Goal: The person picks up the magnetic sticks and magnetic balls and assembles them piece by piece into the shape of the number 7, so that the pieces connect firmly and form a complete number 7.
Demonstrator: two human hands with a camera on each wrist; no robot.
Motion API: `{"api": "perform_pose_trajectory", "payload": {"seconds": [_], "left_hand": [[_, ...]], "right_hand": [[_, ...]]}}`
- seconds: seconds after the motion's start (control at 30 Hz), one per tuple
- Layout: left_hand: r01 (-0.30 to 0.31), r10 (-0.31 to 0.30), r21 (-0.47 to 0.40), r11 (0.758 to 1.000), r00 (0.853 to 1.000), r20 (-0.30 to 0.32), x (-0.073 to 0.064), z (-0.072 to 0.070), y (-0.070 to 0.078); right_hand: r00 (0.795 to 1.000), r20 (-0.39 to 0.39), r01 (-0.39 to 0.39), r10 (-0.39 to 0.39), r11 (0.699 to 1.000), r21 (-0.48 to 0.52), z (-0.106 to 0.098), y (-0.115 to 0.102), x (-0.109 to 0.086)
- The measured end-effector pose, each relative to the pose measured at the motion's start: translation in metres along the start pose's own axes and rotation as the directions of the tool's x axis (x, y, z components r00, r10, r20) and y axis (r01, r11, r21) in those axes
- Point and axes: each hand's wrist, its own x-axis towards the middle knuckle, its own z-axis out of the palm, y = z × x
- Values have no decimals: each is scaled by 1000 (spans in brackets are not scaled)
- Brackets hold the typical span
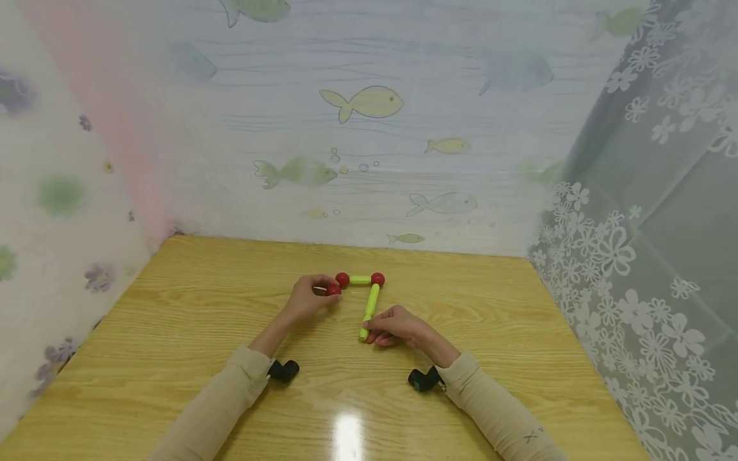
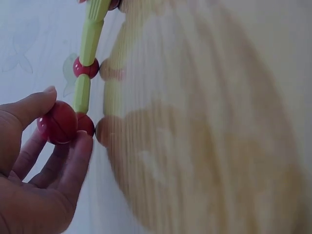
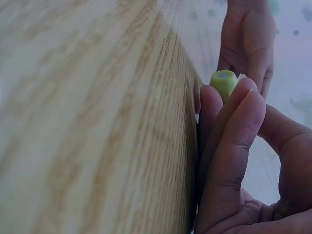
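Observation:
My left hand [image 1: 304, 299] pinches a red ball [image 2: 58, 123] between thumb and fingers, right beside a second red ball [image 1: 343, 279]. From that second ball a short yellow-green rod [image 1: 360, 280] runs right to a corner red ball [image 1: 377, 279]. A longer yellow-green rod [image 1: 373, 298] comes from the corner ball toward the front, forming an angle. Low over the table, my right hand [image 1: 400, 325] pinches this long rod close to its near end. In the right wrist view the rod's hollow-looking end [image 3: 223, 80] pokes out past the fingertips.
The wooden table [image 1: 490, 307] lies under both hands. A fish-patterned curtain [image 1: 369, 192] borders its back edge, with flower-patterned sheets [image 1: 628, 307] at the sides. Black wrist cameras [image 1: 284, 371] sit at both cuffs, low over the table.

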Motion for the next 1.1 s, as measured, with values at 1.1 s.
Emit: {"api": "perform_pose_trajectory", "payload": {"seconds": [1.1], "left_hand": [[63,-63,6,998,990,129,-40,11,11]], "right_hand": [[1000,12,12,-12,1000,6,-1,1,-1]]}}
